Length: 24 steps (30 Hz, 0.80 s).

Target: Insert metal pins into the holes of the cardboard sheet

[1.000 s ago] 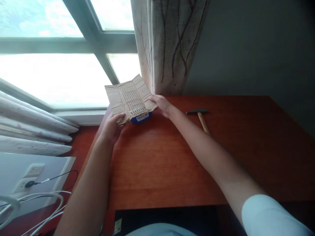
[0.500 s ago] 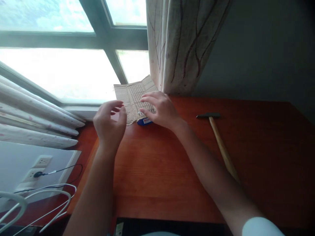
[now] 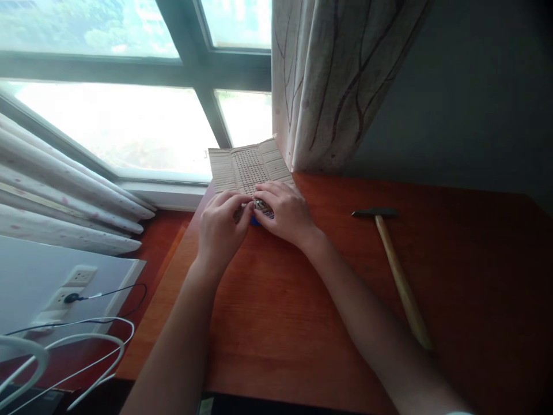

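A creased sheet of corrugated cardboard (image 3: 248,164) with rows of small holes leans up near the window. At its near end my left hand (image 3: 224,225) is closed in a pinch, thumb and forefinger together; I cannot make out what is between them. Curled over the cardboard's lower right side, my right hand (image 3: 287,213) has its thumb and fingertips close to the left fingertips. Small shiny metal pieces (image 3: 262,206) show between its thumb and forefinger. Beneath them, a bit of a blue object (image 3: 256,221) shows, mostly hidden by the hands.
To the right, a hammer (image 3: 400,271) with a wooden handle lies on the reddish wooden table (image 3: 268,323). A window (image 3: 142,127) and a hanging curtain (image 3: 328,86) stand behind. At lower left are a wall socket (image 3: 64,297) and white cables (image 3: 116,340).
Both hands have come together at the cardboard's near end. My left hand moved right and closed to a pinch; my right hand's fingers curled in. The view has shifted slightly.
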Each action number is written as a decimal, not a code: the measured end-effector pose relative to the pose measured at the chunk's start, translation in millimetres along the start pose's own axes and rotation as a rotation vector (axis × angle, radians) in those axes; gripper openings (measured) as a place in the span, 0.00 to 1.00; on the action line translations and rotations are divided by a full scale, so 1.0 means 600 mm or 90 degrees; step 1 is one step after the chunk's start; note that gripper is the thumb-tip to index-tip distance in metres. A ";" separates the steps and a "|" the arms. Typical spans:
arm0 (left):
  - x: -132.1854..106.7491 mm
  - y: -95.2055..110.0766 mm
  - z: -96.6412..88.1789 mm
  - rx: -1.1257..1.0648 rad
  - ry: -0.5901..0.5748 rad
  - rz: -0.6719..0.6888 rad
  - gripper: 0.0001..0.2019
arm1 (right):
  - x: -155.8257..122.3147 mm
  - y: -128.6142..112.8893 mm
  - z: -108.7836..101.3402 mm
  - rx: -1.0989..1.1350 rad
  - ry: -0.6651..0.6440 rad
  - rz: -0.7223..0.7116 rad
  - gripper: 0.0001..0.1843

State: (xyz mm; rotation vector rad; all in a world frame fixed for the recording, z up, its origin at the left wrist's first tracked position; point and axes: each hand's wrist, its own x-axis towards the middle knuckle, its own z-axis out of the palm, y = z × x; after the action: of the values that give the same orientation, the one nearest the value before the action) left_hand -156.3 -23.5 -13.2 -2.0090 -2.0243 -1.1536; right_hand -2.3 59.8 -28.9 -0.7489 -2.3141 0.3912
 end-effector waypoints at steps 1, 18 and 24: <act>0.000 -0.001 -0.002 -0.002 -0.004 -0.005 0.09 | 0.000 -0.002 -0.001 0.000 -0.007 0.005 0.16; 0.010 0.033 -0.057 -0.263 0.380 -0.179 0.07 | 0.005 -0.008 -0.006 0.006 -0.023 0.024 0.14; -0.062 0.019 -0.087 -0.136 0.188 -0.230 0.07 | 0.006 -0.008 -0.006 0.008 -0.023 0.026 0.14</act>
State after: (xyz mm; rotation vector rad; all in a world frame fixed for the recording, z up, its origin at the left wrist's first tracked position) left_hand -164.0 -84.1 9.4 -1.4592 -2.2378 -1.6839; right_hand -4.0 58.5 -22.1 -0.7891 -2.3314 0.4410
